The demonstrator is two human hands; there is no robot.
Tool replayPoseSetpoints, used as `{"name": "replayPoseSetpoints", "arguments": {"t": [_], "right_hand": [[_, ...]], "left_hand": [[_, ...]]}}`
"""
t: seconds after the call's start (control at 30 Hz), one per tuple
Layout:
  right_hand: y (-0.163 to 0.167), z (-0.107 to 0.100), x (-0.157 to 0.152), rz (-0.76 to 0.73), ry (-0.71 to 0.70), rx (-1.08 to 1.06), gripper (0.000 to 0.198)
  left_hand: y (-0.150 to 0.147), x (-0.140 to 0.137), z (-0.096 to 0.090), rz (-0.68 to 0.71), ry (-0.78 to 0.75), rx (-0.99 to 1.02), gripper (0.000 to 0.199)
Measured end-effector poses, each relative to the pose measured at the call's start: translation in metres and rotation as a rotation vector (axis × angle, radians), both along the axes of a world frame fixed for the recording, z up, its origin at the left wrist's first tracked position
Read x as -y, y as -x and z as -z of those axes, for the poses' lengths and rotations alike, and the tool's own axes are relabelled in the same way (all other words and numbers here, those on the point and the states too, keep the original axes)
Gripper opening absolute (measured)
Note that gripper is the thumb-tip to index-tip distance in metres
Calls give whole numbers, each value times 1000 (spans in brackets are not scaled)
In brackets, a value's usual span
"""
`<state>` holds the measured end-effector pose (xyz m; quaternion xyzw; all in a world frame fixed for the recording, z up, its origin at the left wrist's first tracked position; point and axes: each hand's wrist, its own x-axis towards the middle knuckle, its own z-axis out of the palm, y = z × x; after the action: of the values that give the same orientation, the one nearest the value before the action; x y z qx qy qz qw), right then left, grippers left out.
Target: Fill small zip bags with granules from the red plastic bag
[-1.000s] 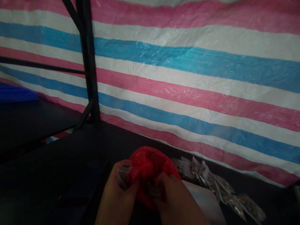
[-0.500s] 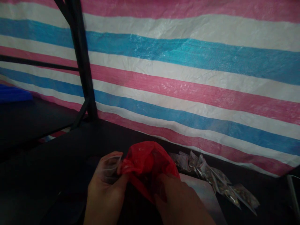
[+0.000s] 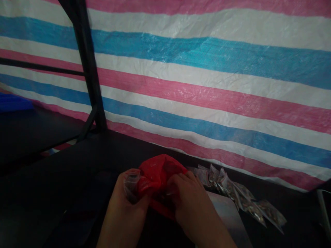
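Observation:
A thin red plastic bag (image 3: 159,168) is bunched between my two hands over the dark table. My left hand (image 3: 130,203) is closed on the bag's left side, and a piece of clear plastic (image 3: 131,184) shows between its thumb and fingers. On the other side, my right hand (image 3: 188,196) is closed on the bag's rim, fingers curled over it. The inside of the bag is dark, and its contents cannot be made out.
Several clear zip bags (image 3: 243,198) with small pieces inside lie to the right. A pale flat board (image 3: 227,210) sits beside my right hand. A black frame post (image 3: 89,69) stands before the striped sheet (image 3: 193,79). A blue object (image 3: 15,102) is at far left.
Both hands have drawn closer together, the left moving rightward. My right hand has come up onto the bag's rim, and the bag's opening looks narrower and more gathered.

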<state>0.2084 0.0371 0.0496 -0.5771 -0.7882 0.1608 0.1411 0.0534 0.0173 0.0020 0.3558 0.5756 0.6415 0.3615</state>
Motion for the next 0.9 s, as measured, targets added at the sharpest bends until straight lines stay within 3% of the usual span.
{"name": "replayPoseSetpoints", "arguments": {"t": [0.17, 0.33, 0.9], "right_hand": [[-6, 15, -1, 59, 109, -55, 48], [-5, 18, 0, 74, 85, -92, 60], [0, 22, 0, 64, 70, -162, 58]], "left_hand": [[-16, 2, 2, 32, 74, 69, 69], [-13, 3, -1, -22, 33, 59, 64], [-13, 1, 7, 108, 33, 218, 65]]}}
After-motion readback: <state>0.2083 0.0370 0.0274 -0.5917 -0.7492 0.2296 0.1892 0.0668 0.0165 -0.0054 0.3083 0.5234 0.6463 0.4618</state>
